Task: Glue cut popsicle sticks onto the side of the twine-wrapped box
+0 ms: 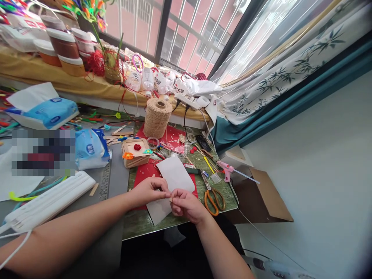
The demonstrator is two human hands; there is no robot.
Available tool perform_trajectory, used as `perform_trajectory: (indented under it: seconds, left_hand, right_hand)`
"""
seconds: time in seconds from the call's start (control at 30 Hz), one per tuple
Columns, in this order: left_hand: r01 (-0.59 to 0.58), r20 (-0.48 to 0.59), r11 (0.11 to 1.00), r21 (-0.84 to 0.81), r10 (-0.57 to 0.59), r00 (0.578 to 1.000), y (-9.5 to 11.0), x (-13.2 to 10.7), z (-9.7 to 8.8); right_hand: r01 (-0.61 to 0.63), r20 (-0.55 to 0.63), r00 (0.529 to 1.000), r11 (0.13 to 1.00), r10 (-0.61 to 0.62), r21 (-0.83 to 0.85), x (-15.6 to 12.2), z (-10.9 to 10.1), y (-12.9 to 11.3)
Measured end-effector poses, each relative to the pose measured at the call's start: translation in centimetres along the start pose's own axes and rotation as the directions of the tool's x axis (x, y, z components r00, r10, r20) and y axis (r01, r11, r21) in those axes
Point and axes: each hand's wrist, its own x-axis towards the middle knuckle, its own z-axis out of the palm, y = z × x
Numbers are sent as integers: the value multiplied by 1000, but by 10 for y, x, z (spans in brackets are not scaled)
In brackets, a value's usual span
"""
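My left hand point(151, 190) and my right hand point(186, 205) meet at the fingertips over the table's near edge. A small tan piece point(171, 200) shows at the pinched thumb and fingers of my right hand; its kind is too small to tell. My left thumb and forefinger are pinched right beside it, and what they hold is hidden. Behind and below the hands lie white paper point(176, 175) and a red sheet point(142, 176). Beyond my left hand stands a small box of wooden craft sticks point(136, 159) with coloured flowers on its top.
Orange-handled scissors point(214, 199) and a pink glue gun point(226, 169) lie right of my hands. A twine spool point(157, 118) stands behind the box. To the left are a white power strip point(55, 197) and tissue packs point(90, 149). A cardboard box point(261, 197) is beyond the right edge.
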Motion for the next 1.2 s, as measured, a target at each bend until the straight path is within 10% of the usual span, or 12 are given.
perform_trajectory:
  seconds: [0.17,0.4,0.87,1.2]
  left_hand:
    - [-128,2,870,475,144,990,-1,4,-8]
    - [-276,246,471,838,125,961,-12,1,9]
    - [-140,177,528,838,-20,984,-11,3,18]
    - [-147,190,509,848,-33,981,-7,-1,19]
  right_hand:
    - [9,-290,910,712,-297,-702,4,-40,-8]
    - [-75,-258,867,400,-426,-913,44,-56,-13]
    - [-174,-214,899,137,-381,-975,57,-53,-7]
    - [-169,-183,929,69,-322,-983,16,-56,-1]
